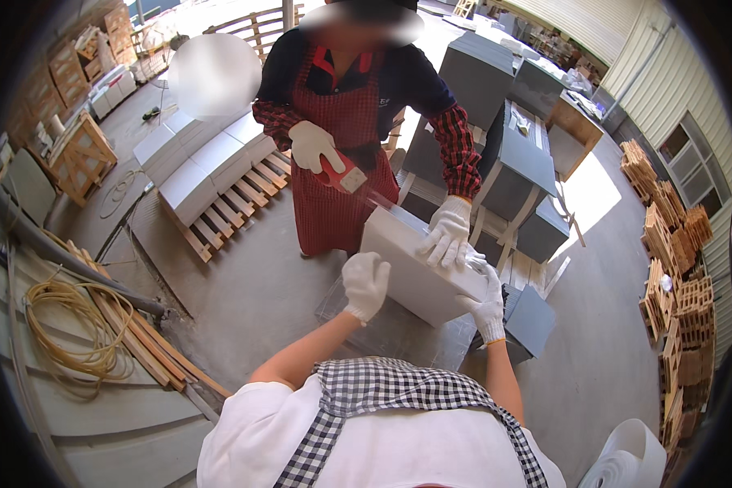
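Observation:
A long white box (pixel 419 272) rests on a clear-wrapped, low stand in front of me. My right hand (pixel 485 304), in a white knit glove, grips its right end, thumb on the near face and fingers toward the top. My left hand (pixel 366 285), also gloved, is raised by the box's left end with its fingers curled in; no object shows in it. Across from me, a co-worker's gloved hand (pixel 446 233) lies on the box top. The co-worker's other hand (pixel 313 148) holds a red tape dispenser (pixel 346 176) above the left end, with a clear strip running down to the box.
White blocks lie on a wooden pallet (pixel 220 213) at the far left. Grey boxes (pixel 519 163) stand stacked at the back right. Coiled yellow hose (pixel 77 333) and wooden strips (pixel 142 346) lie at left, stacked pallets (pixel 681 325) at right, and a white foam roll (pixel 626 455) nearby.

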Tool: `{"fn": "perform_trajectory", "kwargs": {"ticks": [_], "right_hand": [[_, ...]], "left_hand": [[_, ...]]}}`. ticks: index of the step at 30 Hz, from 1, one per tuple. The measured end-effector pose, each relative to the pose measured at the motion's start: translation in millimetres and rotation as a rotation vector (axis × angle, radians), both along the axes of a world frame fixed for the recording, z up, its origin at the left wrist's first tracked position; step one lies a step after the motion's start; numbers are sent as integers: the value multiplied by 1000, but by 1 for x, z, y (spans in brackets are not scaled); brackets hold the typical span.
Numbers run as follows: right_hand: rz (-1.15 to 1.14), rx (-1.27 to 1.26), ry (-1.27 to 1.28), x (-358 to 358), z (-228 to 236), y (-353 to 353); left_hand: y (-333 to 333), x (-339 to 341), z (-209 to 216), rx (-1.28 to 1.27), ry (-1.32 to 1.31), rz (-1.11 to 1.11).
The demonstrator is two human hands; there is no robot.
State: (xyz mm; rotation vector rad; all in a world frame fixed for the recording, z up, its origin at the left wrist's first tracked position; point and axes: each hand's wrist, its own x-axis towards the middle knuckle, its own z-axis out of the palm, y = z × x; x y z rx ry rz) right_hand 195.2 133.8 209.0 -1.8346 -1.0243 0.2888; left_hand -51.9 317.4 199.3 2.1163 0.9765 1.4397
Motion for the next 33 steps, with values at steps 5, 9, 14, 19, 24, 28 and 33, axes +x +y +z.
{"fn": "perform_trajectory", "kwargs": {"ticks": [5, 9, 14, 19, 24, 28, 33], "right_hand": [[-21, -57, -77, -22, 28, 5], [-14, -52, -191, -4, 8, 6], [-26, -86, -247, -2, 8, 5], [-32, -14, -249, 2, 0, 3], [-29, 0, -193, -3, 4, 3], [75, 133, 76, -3, -1, 1], [-7, 130, 179, 4, -22, -15]], "left_hand": [[-34, 61, 89, 396, 68, -484], [-48, 121, 77, 502, 209, -528], [-46, 145, 46, 365, 344, -493], [-54, 146, 55, 495, 402, -392], [-50, 143, 67, 299, 463, -552], [-55, 143, 71, 324, 477, -478], [-52, 149, 67, 331, 465, -469]]}}
